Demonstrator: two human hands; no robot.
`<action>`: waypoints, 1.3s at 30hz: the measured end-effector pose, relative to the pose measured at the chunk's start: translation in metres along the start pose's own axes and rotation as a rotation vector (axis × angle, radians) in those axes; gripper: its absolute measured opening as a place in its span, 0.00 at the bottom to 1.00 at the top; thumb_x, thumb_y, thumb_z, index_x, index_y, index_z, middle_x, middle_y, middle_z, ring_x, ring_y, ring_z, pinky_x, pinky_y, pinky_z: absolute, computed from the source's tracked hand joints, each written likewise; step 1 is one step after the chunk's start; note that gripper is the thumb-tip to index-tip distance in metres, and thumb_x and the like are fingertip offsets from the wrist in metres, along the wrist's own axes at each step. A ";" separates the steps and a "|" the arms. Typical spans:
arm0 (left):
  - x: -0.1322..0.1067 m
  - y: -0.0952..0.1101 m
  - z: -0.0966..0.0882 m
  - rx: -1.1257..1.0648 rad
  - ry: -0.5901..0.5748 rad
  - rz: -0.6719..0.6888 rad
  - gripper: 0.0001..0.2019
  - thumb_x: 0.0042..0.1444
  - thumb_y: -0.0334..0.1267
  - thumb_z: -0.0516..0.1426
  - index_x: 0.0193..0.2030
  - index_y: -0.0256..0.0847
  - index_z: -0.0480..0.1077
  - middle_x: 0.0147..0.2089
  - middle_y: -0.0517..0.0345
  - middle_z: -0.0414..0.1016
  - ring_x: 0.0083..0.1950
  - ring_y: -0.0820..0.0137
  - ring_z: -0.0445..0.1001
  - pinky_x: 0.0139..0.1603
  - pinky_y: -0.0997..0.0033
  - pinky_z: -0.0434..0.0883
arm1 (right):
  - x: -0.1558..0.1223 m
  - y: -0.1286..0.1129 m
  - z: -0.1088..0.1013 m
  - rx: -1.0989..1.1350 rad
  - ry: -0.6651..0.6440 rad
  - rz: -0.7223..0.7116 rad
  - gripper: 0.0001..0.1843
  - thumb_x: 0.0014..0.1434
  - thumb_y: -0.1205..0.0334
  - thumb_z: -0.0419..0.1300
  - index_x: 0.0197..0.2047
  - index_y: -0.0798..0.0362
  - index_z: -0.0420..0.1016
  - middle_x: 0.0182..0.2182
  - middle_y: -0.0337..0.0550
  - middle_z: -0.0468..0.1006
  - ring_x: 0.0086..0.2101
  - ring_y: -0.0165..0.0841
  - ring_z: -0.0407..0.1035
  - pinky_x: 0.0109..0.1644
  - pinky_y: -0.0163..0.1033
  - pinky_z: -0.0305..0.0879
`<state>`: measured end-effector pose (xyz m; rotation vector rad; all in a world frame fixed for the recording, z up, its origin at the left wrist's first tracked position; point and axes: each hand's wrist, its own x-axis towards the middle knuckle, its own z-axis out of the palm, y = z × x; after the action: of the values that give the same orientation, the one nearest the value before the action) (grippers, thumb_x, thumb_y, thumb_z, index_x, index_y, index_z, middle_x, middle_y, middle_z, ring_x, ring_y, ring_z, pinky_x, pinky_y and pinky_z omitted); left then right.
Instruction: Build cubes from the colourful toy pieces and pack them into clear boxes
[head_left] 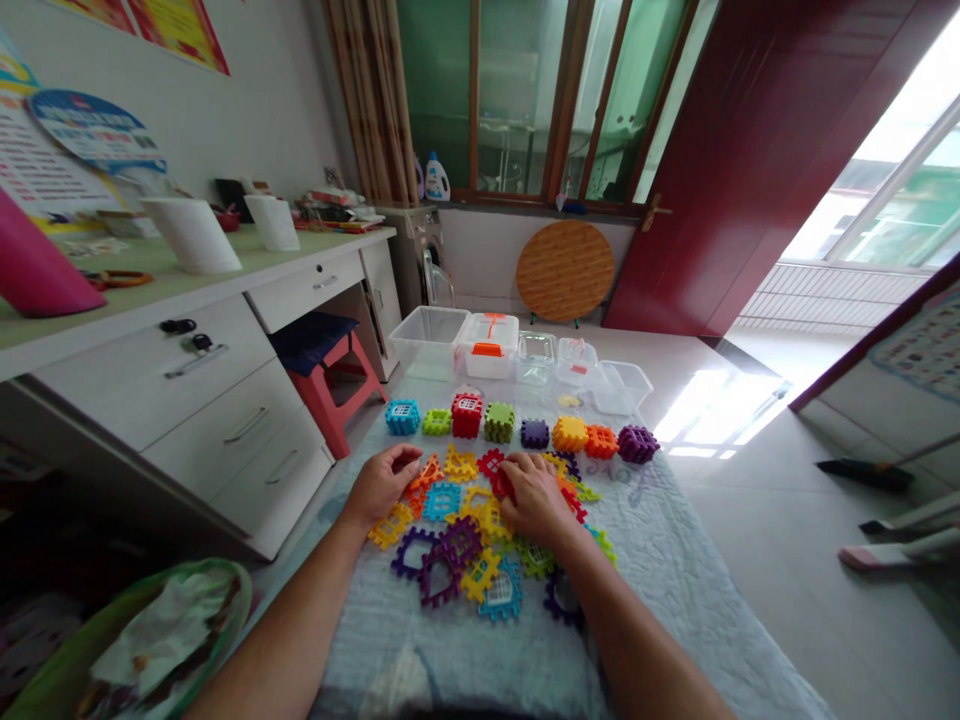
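Loose plastic interlocking building pieces with notched edges lie in a pile on the cloth-covered table, in yellow, purple, blue, orange, red and green. My left hand (381,486) rests at the pile's left edge, fingers loosely bent with a gap to the thumb and nothing visible between them. Beside it lie an orange piece (424,484) and a yellow piece (390,526). My right hand (536,492) reaches over the pile's right side, its fingers curled down on a red piece (491,466). Its palm hides several pieces. A light-blue piece (442,501) lies between the hands.
Behind the pile stands a row of assembled cubes, including a red cube (466,416) and a purple cube (637,444). Clear plastic boxes, one lidded box (487,345) with an orange latch, line the far end. A red stool (330,375) and white drawers (225,430) stand left.
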<state>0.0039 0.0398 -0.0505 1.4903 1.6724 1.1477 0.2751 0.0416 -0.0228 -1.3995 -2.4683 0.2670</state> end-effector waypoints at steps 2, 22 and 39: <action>0.000 0.000 0.000 0.003 0.002 0.005 0.17 0.47 0.49 0.59 0.38 0.39 0.74 0.35 0.54 0.79 0.36 0.64 0.77 0.39 0.67 0.73 | 0.000 0.001 0.000 0.022 -0.022 -0.026 0.19 0.51 0.66 0.57 0.48 0.51 0.71 0.50 0.48 0.70 0.49 0.42 0.60 0.52 0.46 0.53; 0.000 -0.002 0.000 0.010 -0.002 0.022 0.15 0.49 0.47 0.58 0.39 0.39 0.74 0.35 0.56 0.79 0.36 0.65 0.76 0.39 0.69 0.72 | -0.001 0.008 0.006 0.126 0.037 -0.022 0.12 0.48 0.73 0.58 0.37 0.51 0.67 0.37 0.42 0.64 0.39 0.35 0.61 0.43 0.37 0.57; 0.002 -0.009 0.000 0.055 -0.002 0.049 0.15 0.50 0.47 0.57 0.39 0.39 0.73 0.34 0.57 0.78 0.36 0.67 0.76 0.39 0.70 0.71 | -0.010 0.004 -0.002 0.075 0.191 -0.143 0.15 0.52 0.78 0.55 0.36 0.49 0.75 0.42 0.44 0.70 0.42 0.36 0.61 0.46 0.40 0.59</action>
<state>-0.0004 0.0419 -0.0589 1.5740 1.6869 1.1346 0.2840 0.0350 -0.0234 -1.1544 -2.3614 0.1838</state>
